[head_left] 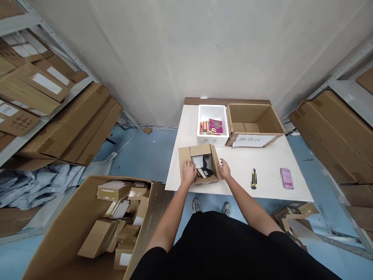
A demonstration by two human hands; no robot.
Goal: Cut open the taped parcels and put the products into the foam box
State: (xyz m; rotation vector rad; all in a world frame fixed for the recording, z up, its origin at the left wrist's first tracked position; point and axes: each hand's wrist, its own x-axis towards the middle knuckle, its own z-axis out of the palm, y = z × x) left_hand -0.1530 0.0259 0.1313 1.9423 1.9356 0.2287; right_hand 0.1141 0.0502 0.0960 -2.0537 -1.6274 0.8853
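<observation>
We've got a cardboard box (200, 150) sitting open near the front edge of the tabletop (239, 165), with dark and pale stuff (206, 172) inside. Our left hand (189, 172) is at its left side, fingers slightly bent (can't tell if they're gripping), while our right hand (224, 169) is by the right flap (215, 162), fingers loosely open and holding nothing we can see

On the table (239, 163), a shipping carton (201, 150) is being flanked by the left hand (189, 172) and right hand (224, 169). Behind it, books (215, 126) are being held in a foam box (212, 112), bordered rightward by a labelled carton (247, 112). Right of the right hand, a utility knife (254, 179) is being supported. Left of the table, parcels (97, 238) are being contained in a larger carton (65, 217).
</observation>
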